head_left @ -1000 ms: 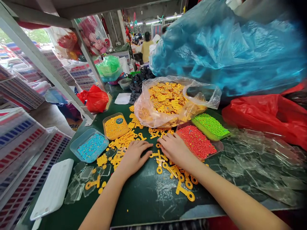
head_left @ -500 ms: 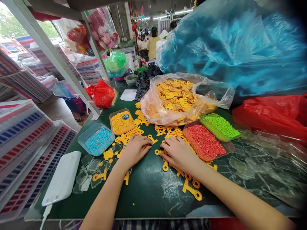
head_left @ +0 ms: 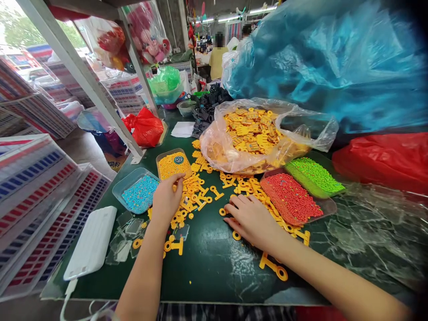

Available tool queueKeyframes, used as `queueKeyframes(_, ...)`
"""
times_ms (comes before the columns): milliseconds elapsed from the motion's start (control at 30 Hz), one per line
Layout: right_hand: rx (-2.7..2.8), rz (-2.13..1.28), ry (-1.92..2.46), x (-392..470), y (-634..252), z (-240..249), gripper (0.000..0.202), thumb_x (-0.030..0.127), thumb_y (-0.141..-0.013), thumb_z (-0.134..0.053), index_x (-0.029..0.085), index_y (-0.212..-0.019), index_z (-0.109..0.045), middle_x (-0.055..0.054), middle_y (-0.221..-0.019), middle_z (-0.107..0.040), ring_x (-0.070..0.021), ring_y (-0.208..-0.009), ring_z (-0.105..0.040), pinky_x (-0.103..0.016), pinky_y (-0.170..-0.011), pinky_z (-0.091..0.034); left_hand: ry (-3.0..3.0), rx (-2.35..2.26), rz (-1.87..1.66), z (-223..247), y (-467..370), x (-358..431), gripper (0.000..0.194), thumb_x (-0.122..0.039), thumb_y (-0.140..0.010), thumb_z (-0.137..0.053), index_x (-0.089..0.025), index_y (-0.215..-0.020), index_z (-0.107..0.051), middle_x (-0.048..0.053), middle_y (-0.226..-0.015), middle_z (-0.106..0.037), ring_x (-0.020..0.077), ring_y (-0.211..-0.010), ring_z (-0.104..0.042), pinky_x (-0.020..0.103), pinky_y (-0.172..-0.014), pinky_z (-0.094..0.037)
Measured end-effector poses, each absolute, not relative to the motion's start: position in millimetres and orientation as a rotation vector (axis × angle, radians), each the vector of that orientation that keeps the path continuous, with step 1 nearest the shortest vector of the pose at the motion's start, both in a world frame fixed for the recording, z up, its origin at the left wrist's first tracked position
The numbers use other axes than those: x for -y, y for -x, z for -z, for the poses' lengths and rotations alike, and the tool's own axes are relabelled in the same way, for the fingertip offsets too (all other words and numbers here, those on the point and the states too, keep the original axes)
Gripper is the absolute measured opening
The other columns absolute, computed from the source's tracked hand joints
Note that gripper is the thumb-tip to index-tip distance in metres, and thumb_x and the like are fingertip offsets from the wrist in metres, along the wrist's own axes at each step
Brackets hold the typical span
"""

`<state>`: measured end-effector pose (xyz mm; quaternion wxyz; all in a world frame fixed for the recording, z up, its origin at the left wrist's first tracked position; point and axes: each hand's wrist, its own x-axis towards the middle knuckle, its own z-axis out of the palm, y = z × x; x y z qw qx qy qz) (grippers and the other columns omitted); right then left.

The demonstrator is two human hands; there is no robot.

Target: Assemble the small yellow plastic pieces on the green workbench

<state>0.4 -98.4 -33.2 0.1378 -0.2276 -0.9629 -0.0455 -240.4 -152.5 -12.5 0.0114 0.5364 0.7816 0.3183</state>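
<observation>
My left hand [head_left: 168, 196] is at the near edge of the tray of yellow beads [head_left: 174, 165], its thumb and fingers pressed together; what they hold, if anything, is hidden. Beside it lies a heap of yellow plastic pieces [head_left: 192, 189]. My right hand [head_left: 249, 216] rests palm down with spread fingers on more yellow pieces, left of the tray of red beads [head_left: 294, 196]. A tray of blue beads [head_left: 138, 194] stands left of my left hand. One T-shaped yellow piece [head_left: 274, 266] lies below my right wrist.
An open plastic bag of yellow pieces [head_left: 254, 133] stands behind the hands. Green beads [head_left: 314, 174] fill a tray at the right. A white power bank [head_left: 91, 243] lies at the left, near clear plastic pieces [head_left: 123, 236]. Farther back are a red bag [head_left: 145, 128] and a person [head_left: 218, 58].
My left hand has moved up and left, from the yellow pieces to the yellow bead tray. My right hand remains over its pieces. The view has shifted slightly.
</observation>
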Motion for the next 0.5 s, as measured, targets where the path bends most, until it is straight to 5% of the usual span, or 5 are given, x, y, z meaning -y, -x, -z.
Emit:
queueKeyframes(267,2.776,0.06,0.681,96,0,33,0.01,0.03,-0.089,-0.064,0.02,-0.087,-0.063,-0.004,-0.088,-0.064,-0.0211,-0.084,-0.056,-0.033,-0.071,-0.034,-1.974,-2.283,-0.544,28,223,145,0.03,-0.028,-0.09,-0.053,-0.016,-0.115,-0.067,0.01,-0.119,-0.07,0.0315,-0.112,-0.06,0.049,-0.099,-0.046)
queueKeyframes(500,2.778,0.046,0.674,99,0,31,0.01,0.03,-0.088,-0.065,0.02,-0.087,-0.062,-0.004,-0.088,-0.063,-0.021,-0.084,-0.056,-0.033,-0.071,-0.034,-2.036,-2.132,-0.598,30,222,145,0.036,-0.025,-0.086,-0.059,-0.021,-0.122,-0.065,0.007,-0.122,-0.069,0.0275,-0.115,-0.06,0.044,-0.102,-0.045)
